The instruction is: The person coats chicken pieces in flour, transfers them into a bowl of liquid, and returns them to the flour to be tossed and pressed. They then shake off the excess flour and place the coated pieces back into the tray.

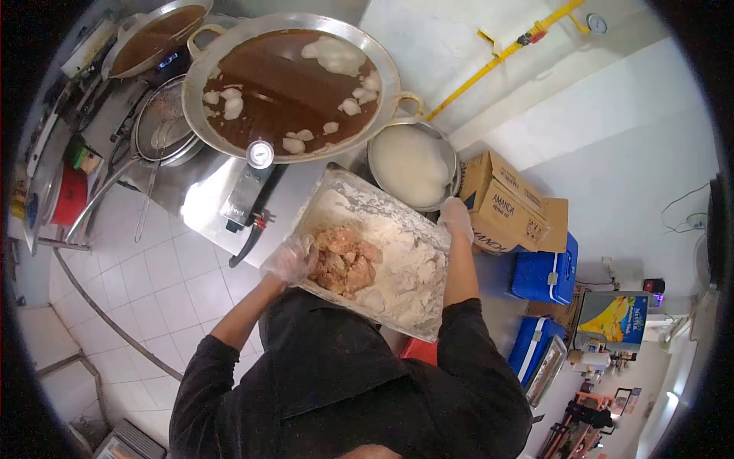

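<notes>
With left hand (pixel 292 258) half-curled on tray (pixel 388 199) beside meat (pixel 348 264), right hand (pixel 457 219) likewise opposite, could spill powder (pixel 409 264) by tilting.

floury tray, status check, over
Left hand at left side of tray, right hand at right; meat pieces left, white powder right; pan, bowl close beyond

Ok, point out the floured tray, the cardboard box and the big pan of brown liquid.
Floured tray (pixel 384 203): head view, on its far side wall.
Cardboard box (pixel 511 208): head view, on its printed side.
Big pan (pixel 391 90): head view, on the right part of its metal rim.
</notes>
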